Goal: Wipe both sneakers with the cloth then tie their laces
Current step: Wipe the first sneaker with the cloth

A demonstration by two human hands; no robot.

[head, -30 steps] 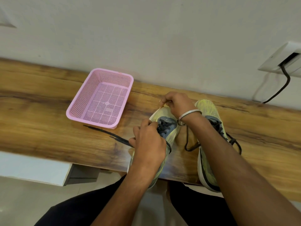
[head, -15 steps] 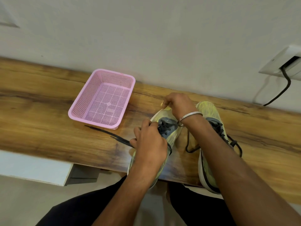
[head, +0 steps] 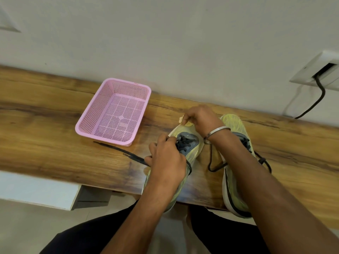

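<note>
The left hand (head: 166, 159) curls over the middle of the left sneaker (head: 190, 145), gripping its dark lace (head: 126, 154), whose loose end trails left across the tabletop (head: 45, 140). The right hand (head: 200, 118) pinches a small pale cloth (head: 181, 118) against that sneaker's toe. The right sneaker (head: 233, 125) stands just beside it, laces untied, partly hidden by the right forearm. A pink basket (head: 114, 111) sits near, to the left, by the wall.
</note>
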